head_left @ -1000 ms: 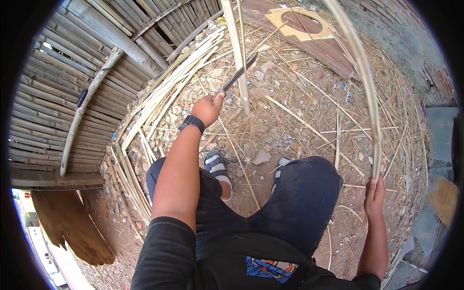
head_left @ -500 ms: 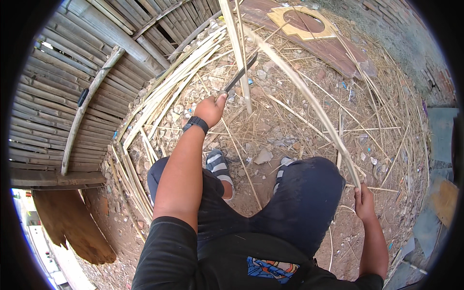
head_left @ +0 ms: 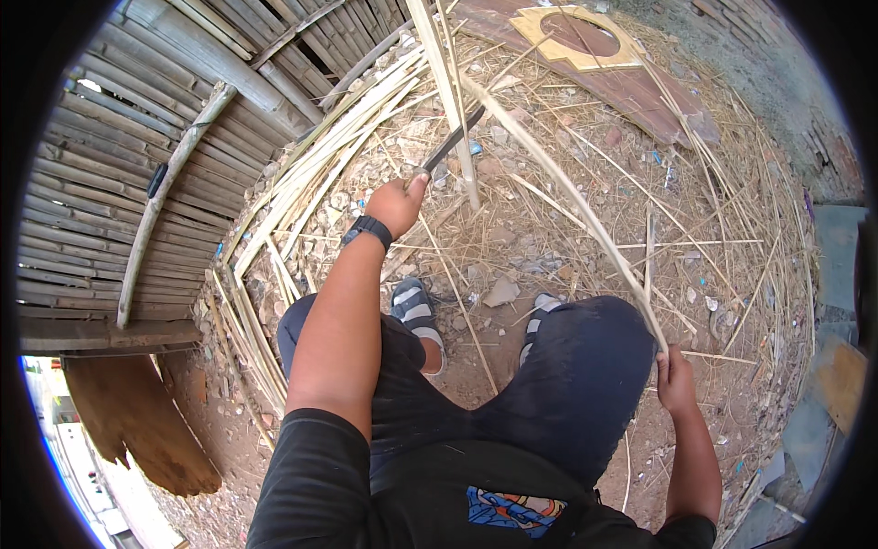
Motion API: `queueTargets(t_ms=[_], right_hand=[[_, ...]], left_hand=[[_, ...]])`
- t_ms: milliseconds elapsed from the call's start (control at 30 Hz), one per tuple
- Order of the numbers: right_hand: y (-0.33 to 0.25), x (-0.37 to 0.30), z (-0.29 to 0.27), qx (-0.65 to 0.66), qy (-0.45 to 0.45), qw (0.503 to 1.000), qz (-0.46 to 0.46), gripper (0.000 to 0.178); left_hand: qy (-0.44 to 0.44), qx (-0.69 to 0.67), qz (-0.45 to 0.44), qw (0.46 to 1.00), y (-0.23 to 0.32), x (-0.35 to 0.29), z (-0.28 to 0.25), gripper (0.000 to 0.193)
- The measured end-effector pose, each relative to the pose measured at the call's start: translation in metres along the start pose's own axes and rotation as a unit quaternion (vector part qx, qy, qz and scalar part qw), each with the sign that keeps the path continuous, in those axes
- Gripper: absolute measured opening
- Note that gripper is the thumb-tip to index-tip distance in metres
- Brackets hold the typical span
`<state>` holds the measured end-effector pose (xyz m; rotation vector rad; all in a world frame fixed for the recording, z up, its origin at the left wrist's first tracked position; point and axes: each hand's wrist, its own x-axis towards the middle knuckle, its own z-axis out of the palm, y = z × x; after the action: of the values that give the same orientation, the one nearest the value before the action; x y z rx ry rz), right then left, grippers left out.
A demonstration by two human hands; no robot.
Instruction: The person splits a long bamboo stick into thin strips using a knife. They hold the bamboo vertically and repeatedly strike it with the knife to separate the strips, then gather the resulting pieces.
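Note:
My left hand, with a dark watch at its wrist, is closed round the handle of a long dark-bladed knife. The blade points up and right, and its far part crosses an upright split bamboo piece. At my right knee, my right hand grips the near end of a long, pale bamboo strip. That strip slants away to the upper left, and its far end comes close to the knife tip. Whether blade and strip touch I cannot tell.
Split bamboo strips lie heaped at the left beside a bamboo-slat wall. Shavings and stones litter the ground. Farther off is a brown board under a yellow piece with a round hole. A rough wall stands right.
My right hand has shifted slightly left, and the bamboo strip has moved left and down with it. My left hand and the knife have barely moved.

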<state>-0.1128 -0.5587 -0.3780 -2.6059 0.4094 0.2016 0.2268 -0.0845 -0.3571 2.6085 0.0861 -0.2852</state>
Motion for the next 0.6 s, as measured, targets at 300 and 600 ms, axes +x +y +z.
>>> queueTargets(t_ms=[300, 600], right_hand=[[-0.001, 0.014, 0.013, 0.148, 0.147, 0.978, -0.011, 0.024], [-0.008, 0.016, 0.021, 0.107, 0.010, 0.994, -0.010, 0.019]], left_hand=[[0.000, 0.007, 0.023, 1.000, 0.008, 0.002, 0.008, 0.071], [0.002, 0.019, 0.032, 0.999, 0.001, -0.001, 0.020, 0.071]])
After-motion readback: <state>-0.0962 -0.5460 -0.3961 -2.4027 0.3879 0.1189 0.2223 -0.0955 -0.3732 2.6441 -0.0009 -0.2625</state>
